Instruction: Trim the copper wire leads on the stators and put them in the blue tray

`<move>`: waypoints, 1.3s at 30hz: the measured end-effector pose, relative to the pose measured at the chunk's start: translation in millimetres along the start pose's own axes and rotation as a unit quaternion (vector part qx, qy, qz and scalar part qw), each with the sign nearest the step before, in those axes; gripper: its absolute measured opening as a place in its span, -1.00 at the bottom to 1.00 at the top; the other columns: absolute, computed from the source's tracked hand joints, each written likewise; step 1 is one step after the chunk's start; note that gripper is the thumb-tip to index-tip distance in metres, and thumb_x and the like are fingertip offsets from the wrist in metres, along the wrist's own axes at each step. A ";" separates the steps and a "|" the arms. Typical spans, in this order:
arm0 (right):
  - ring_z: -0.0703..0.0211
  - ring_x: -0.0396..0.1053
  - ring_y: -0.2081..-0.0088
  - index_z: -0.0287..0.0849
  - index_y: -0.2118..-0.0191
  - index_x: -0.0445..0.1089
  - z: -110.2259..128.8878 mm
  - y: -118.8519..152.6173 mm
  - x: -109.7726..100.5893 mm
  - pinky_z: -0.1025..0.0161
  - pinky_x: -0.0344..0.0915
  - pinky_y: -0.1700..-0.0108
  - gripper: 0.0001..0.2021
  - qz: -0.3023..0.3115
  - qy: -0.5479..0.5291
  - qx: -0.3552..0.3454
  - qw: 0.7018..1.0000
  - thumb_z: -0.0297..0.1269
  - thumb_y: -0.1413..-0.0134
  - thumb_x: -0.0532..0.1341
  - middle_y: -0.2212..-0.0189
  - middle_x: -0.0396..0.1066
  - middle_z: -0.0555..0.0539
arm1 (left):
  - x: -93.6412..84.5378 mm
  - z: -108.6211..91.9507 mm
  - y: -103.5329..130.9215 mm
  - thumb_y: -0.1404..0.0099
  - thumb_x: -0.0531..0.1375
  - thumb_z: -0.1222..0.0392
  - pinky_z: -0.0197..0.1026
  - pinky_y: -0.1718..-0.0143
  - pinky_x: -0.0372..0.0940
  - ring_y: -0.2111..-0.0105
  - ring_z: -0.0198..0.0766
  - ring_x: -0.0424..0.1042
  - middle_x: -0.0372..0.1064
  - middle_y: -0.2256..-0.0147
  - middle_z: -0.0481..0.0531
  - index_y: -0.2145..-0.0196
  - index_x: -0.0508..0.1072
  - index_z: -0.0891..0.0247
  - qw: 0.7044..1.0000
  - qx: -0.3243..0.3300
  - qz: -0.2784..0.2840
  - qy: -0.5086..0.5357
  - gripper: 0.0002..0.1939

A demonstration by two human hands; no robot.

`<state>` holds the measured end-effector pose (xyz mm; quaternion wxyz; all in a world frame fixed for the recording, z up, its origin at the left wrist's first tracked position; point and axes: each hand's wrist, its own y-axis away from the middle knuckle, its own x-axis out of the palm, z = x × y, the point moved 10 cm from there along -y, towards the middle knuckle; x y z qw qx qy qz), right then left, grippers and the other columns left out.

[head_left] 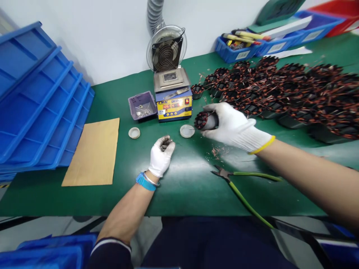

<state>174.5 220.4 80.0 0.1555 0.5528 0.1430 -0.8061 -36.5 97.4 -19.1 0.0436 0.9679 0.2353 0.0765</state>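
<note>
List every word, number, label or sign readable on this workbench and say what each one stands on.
"426": red digits, roughly legible, on the display of the blue and yellow solder pot.
Dark lettering along the solder pot's upper front edge: blurred, not readable.
White labels on the blue plastic bins at the back: too small to read.
Nothing legible on the white-gloved right hand, the left hand, or the wound stator the right hand holds.

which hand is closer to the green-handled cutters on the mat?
Right. The right hand, gripping a wound stator, sits just above the cutters. The left hand rests closed on the mat, farther off to their left.
</note>
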 end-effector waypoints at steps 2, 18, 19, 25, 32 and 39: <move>-0.37 0.48 -0.11 -0.21 -0.37 0.37 4.2 3.7 -16.1 -0.17 0.52 -0.05 -0.29 -0.030 0.043 -0.024 0.998 -0.19 -0.10 0.41 -0.24 0.42 -0.37 | 0.3 0.3 0.1 -0.14 0.51 0.09 -0.22 0.28 0.43 0.36 -0.28 0.49 0.59 0.29 0.06 0.12 0.61 0.31 1.000 -0.005 0.002 -0.006 -0.61; -0.05 0.37 0.12 -0.26 0.19 0.59 89.9 -7.5 31.8 0.14 0.05 0.28 -0.79 0.065 0.326 -0.279 0.901 -0.48 -0.34 0.16 0.16 0.53 -0.27 | 1.5 -3.2 -1.5 -0.14 0.49 0.12 -0.19 0.22 0.46 0.30 -0.22 0.55 0.64 0.23 0.11 0.13 0.62 0.30 0.999 -0.003 0.014 -0.037 -0.64; -0.05 0.37 0.12 -0.26 0.19 0.59 90.4 -7.9 34.3 0.14 0.04 0.28 -0.78 0.064 0.329 -0.283 0.899 -0.48 -0.34 0.16 0.16 0.52 -0.27 | 1.7 -3.2 -1.6 -0.14 0.49 0.12 -0.18 0.21 0.46 0.29 -0.22 0.55 0.64 0.23 0.11 0.13 0.62 0.30 0.999 -0.004 0.015 -0.039 -0.64; -0.03 0.35 0.13 -0.23 0.19 0.57 92.3 -5.8 28.7 0.14 0.06 0.25 -0.77 0.061 0.347 -0.301 0.886 -0.50 -0.31 0.14 0.18 0.51 -0.25 | 3.7 -3.2 -0.4 -0.16 0.47 0.18 -0.18 0.17 0.46 0.27 -0.21 0.56 0.65 0.22 0.12 0.13 0.62 0.28 0.999 -0.015 0.015 -0.047 -0.68; -0.13 0.35 0.01 -0.29 0.01 0.50 101.8 -72.4 -58.3 0.03 0.23 0.07 -0.69 -0.052 0.321 -0.224 0.919 -0.44 -0.44 0.00 0.05 0.46 -0.34 | 9.4 -10.2 3.6 -0.17 0.41 0.30 -0.19 0.20 0.45 0.37 -0.26 0.50 0.62 0.32 0.07 0.18 0.63 0.29 0.999 -0.012 0.009 -0.042 -0.78; -0.18 0.34 -0.05 -0.43 -0.01 0.48 130.5 -183.4 -97.0 -0.06 0.30 0.00 -0.66 -0.082 0.334 -0.172 0.923 -0.41 -0.44 -0.02 0.03 0.45 -0.43 | 12.8 -11.1 2.3 -0.18 0.37 0.40 -0.19 0.18 0.46 0.37 -0.27 0.51 0.61 0.32 0.07 0.22 0.62 0.30 0.999 -0.014 0.011 -0.039 -0.82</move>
